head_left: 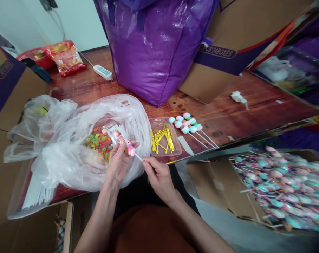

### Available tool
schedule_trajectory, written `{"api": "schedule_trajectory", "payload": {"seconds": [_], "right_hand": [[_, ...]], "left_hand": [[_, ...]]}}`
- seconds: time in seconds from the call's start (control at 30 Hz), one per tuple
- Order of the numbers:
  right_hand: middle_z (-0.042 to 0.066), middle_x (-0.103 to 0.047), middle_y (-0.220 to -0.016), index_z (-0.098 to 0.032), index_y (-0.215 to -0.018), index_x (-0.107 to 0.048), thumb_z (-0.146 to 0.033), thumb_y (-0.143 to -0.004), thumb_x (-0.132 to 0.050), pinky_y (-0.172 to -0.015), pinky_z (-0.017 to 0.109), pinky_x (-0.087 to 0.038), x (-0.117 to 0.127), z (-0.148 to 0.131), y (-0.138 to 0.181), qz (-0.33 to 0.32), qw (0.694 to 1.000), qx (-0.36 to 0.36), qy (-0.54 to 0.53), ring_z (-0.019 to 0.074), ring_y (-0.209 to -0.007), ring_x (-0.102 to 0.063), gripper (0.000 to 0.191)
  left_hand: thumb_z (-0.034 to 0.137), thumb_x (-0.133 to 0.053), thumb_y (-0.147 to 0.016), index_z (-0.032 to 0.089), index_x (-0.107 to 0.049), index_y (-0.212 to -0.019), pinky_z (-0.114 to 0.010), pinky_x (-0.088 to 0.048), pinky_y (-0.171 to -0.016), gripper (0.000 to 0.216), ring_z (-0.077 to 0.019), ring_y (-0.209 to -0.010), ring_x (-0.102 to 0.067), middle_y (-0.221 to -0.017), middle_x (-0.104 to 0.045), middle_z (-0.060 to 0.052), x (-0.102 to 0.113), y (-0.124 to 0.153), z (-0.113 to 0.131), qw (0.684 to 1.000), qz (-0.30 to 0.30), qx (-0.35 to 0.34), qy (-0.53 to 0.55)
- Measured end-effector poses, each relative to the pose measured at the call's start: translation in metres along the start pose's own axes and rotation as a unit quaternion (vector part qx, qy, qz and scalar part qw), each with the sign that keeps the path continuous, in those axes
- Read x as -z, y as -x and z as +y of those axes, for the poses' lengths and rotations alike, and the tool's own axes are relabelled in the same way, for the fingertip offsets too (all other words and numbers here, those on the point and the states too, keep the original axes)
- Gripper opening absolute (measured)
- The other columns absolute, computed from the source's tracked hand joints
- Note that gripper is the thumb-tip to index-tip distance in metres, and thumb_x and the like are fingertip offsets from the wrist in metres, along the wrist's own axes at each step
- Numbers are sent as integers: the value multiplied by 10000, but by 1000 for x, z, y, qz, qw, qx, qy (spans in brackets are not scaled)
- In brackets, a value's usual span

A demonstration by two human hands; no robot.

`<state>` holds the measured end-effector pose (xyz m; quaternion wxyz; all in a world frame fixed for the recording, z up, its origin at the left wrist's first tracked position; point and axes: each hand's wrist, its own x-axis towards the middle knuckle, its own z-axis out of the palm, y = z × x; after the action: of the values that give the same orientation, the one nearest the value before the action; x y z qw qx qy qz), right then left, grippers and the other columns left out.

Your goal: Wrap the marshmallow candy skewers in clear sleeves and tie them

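My left hand (119, 158) closes round a clear plastic wrapper with a marshmallow skewer (131, 150) inside, pink at its lower end. The white stick of that skewer is pinched between the thumb and fingers of my right hand (158, 175). Both hands are over a translucent plastic bag (133, 112), whose opening shows colourful ring-shaped candies (97, 142). To the right, a clear tray (177, 144) holds gold twist ties (163, 138). Beyond it lie several unwrapped marshmallow skewers (187, 123) with pastel pieces on white sticks.
A big purple bag (159, 52) and a cardboard box (209, 80) stand at the back. Lower right, an open carton (217, 182) is heaped with wrapped candy skewers (288, 189). White sticks (38, 189) lie at left. A power strip (103, 72) and red snack packet (66, 58) sit behind.
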<state>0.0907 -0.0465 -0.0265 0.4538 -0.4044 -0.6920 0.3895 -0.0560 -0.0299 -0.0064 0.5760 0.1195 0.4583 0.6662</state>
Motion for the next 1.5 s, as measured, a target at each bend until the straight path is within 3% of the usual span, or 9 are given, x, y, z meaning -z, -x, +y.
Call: {"api": "schedule_trajectory", "payload": {"seconds": [0.3, 0.57, 0.73, 0.97, 1.07, 1.13, 1.2, 1.37, 1.5], "right_hand": [[27, -689, -777, -176, -896, -638, -171, -995, -451, -645, 217, -460, 23, 15, -14, -58, 987, 84, 125, 119, -653, -628, 212], [42, -669, -688, -161, -865, -636, -114, -982, -412, -609, 235, -459, 1, 12, -10, 13, 963, 145, 229, 134, -596, -619, 257], [63, -695, -707, -144, -899, -644, -97, -969, -430, -636, 242, -495, -12, 11, -10, 41, 961, 168, 217, 152, -629, -661, 230], [80, -720, -798, -135, -997, -648, -182, -992, -421, -638, 232, -498, -27, -1, -10, 57, 989, 58, 125, 159, -667, -676, 232], [15, -635, -670, -156, -906, -638, -234, -985, -454, -582, 218, -448, -22, -7, -11, 6, 999, -35, 21, 125, -572, -588, 215], [-26, -553, -595, -176, -779, -594, -270, -970, -493, -542, 206, -409, -16, -10, -11, -38, 991, -109, -74, 102, -527, -512, 236], [-43, -504, -563, -183, -697, -538, -291, -953, -517, -520, 199, -383, -12, -12, -11, -53, 975, -150, -153, 89, -509, -460, 279], [-51, -484, -574, -179, -708, -536, -298, -946, -528, -515, 191, -370, -10, -14, -14, -3, 969, -139, -203, 82, -519, -445, 266], [-48, -482, -587, -182, -719, -534, -282, -955, -514, -538, 198, -377, -8, -16, -16, -22, 978, -110, -176, 86, -536, -450, 257]], "left_hand": [[376, -870, -664, 139, -671, -785, -283, -543, -700, 332, -238, -773, -746, -760, -736, -63, 7, 0, 12, 995, -10, 47, -84], [399, -855, -685, 145, -678, -823, -250, -538, -713, 338, -233, -863, -745, -892, -765, -107, 3, 7, 7, 995, -2, 40, -88], [397, -857, -685, 137, -697, -833, -286, -555, -773, 339, -236, -879, -739, -893, -763, -109, 0, 11, 6, 995, -25, 49, -78], [356, -850, -706, 120, -707, -828, -223, -540, -706, 301, -155, -762, -705, -808, -751, -74, -6, 18, -3, 994, -49, 42, -84], [369, -819, -744, 128, -715, -895, -277, -552, -809, 303, -198, -901, -715, -931, -763, -106, -4, 18, -3, 996, -49, 44, -58], [362, -808, -758, 132, -721, -929, -313, -544, -876, 300, -219, -972, -710, -993, -761, -127, -2, 17, -3, 997, -51, 52, -38], [368, -810, -754, 120, -732, -926, -308, -550, -843, 311, -225, -949, -711, -969, -762, -140, -2, 16, -6, 996, -53, 59, -40], [393, -824, -731, 101, -766, -891, -217, -517, -679, 339, -143, -728, -660, -784, -734, -80, -2, 22, -15, 993, -64, 42, -86], [369, -825, -737, 109, -769, -962, -245, -533, -765, 348, -173, -831, -681, -901, -747, -107, 1, 28, -2, 988, -102, 72, -90]]}}
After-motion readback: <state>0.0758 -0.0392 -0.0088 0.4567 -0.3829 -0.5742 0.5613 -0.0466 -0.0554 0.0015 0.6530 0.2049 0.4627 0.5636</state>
